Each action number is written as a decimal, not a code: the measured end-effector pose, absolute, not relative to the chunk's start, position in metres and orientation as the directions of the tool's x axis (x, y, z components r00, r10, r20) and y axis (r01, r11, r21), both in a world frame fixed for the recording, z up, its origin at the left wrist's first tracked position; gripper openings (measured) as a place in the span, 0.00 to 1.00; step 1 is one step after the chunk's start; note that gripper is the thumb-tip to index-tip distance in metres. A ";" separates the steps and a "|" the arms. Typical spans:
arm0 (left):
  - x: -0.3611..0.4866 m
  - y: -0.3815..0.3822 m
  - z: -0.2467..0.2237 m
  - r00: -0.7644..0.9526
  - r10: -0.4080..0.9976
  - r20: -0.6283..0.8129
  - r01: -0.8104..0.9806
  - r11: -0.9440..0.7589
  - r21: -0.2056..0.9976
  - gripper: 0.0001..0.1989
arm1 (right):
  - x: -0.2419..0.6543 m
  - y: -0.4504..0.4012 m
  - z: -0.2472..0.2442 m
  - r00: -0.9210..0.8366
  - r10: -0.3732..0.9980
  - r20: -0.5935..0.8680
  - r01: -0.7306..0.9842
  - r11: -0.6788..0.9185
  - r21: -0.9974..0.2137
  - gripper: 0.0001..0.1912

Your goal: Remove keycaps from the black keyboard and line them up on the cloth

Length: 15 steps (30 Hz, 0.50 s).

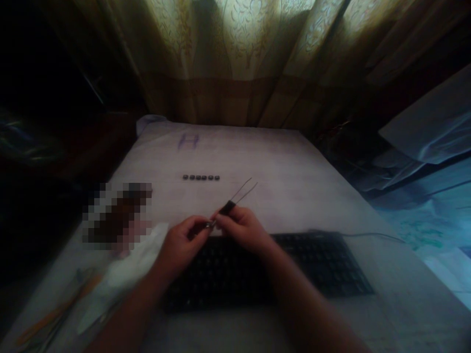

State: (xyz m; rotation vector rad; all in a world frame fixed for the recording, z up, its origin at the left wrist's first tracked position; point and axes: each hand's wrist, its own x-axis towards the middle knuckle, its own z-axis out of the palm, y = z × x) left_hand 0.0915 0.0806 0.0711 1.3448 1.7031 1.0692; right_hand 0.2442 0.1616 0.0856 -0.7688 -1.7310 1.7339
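Note:
Over the keyboard (316,264), my two hands meet at their fingertips. In my right hand (246,228) is a wire keycap puller (227,207), with a dark handle and two thin prongs pointing up and away to the right. My left hand (187,240) is closed in a pinch on a small, shiny piece (210,224), too blurred to name, that lies right at the right fingertips. Beyond the hands, several small dark keycaps (201,177) form a straight row on the white table cover. My hands and forearms hide part of the keyboard.
White crumpled material (127,264) lies at the left, near an orange-handled tool (59,309). A pixelated patch hides something beside them. The keyboard cable (371,235) runs off to the right. A patterned curtain (243,49) hangs behind the table (257,152).

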 end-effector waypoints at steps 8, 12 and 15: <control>0.091 0.082 0.072 -0.265 0.963 -0.054 0.429 0.168 0.888 0.12 | 0.265 0.182 0.089 -0.513 0.852 -0.106 0.359 0.100 -0.928 0.13; 0.091 0.082 0.074 -0.262 0.963 -0.069 0.423 0.179 0.888 0.12 | 0.295 0.198 0.092 -0.468 0.859 -0.208 0.832 0.350 -0.430 0.11; 0.091 0.082 0.074 -0.255 0.964 -0.071 0.432 0.179 0.884 0.12 | 0.309 0.203 0.095 -0.412 0.872 -0.263 0.909 0.373 -0.188 0.10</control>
